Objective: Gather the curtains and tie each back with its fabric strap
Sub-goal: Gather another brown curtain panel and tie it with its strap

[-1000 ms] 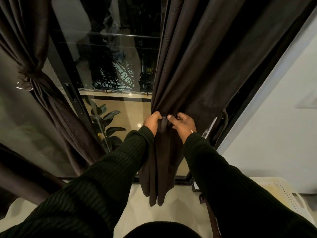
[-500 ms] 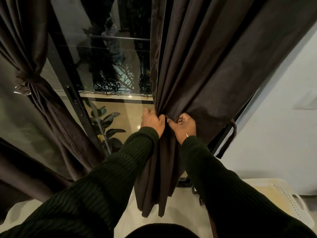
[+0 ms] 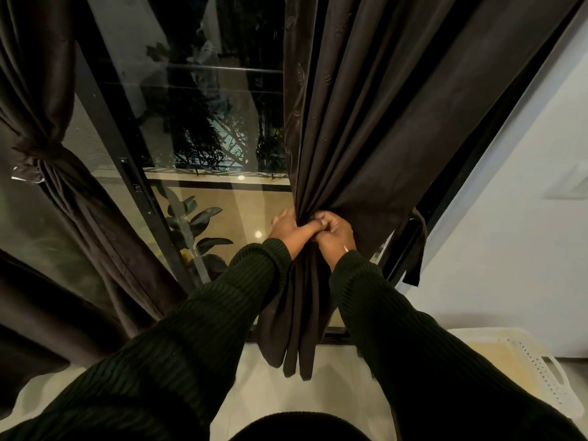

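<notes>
Head view: the right curtain [image 3: 366, 128] hangs from the top edge of the frame and is gathered into a narrow bundle at mid-frame, where both hands meet on it. Left hand [image 3: 288, 229] wraps the left side of the bundle, thumb laid across the front of the folds toward the other hand. Right hand [image 3: 335, 233] grips the right side of the same bundle with fingers curled into the fabric; the two hands touch at the thumbs. Both grips are narrow and closed on cloth. Below the hands, the gathered fabric falls in several long folds and ends just above the pale floor [image 3: 270, 386]. Both forearms are covered by dark ribbed sleeves [image 3: 206, 313]. The fabric strap [image 3: 416, 246] hangs loose beside the dark door frame [image 3: 477, 173], to the right of the hands and apart from them; it is not around the curtain. The left curtain [image 3: 63, 198] at the left edge is cinched at its waist by a tie [image 3: 33, 154] and flares out below it. Between the two curtains stands a glass sliding door [image 3: 197, 122] with a dark vertical frame bar [image 3: 140, 192]; a broad-leaved plant [image 3: 197, 224] shows behind the glass. A white wall [image 3: 525, 218] fills the right side, and a pale perforated basket [image 3: 521, 361] sits at the lower right.
</notes>
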